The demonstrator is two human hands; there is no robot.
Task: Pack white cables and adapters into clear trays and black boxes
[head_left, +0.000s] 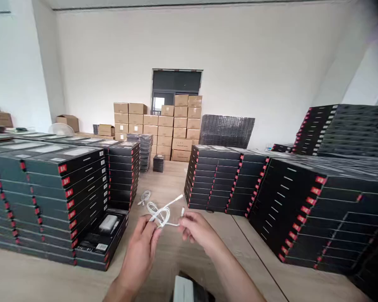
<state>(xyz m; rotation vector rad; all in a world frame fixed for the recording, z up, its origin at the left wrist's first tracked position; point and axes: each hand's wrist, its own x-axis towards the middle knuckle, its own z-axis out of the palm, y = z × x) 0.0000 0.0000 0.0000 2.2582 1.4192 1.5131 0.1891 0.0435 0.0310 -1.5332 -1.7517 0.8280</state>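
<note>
A white cable (165, 214) is looped between my two hands above the wooden table. My left hand (142, 245) pinches its bundled loops, and one plug end sticks out up and to the right. In my right hand (193, 228), the fingertips are closed on the cable's other end, its small plug pointing upward. Another coiled white cable (145, 197) lies on the table beyond my left hand. To the left of that hand sits an open black box (113, 247) with a white adapter (108, 223) inside.
Tall stacks of black boxes with red tabs stand at left (85, 188) and right (290, 209). At the bottom edge is a white and black object (184, 289), partly cut off. Cardboard cartons (165, 131) are piled by the far wall. A seam runs along the table (255, 251).
</note>
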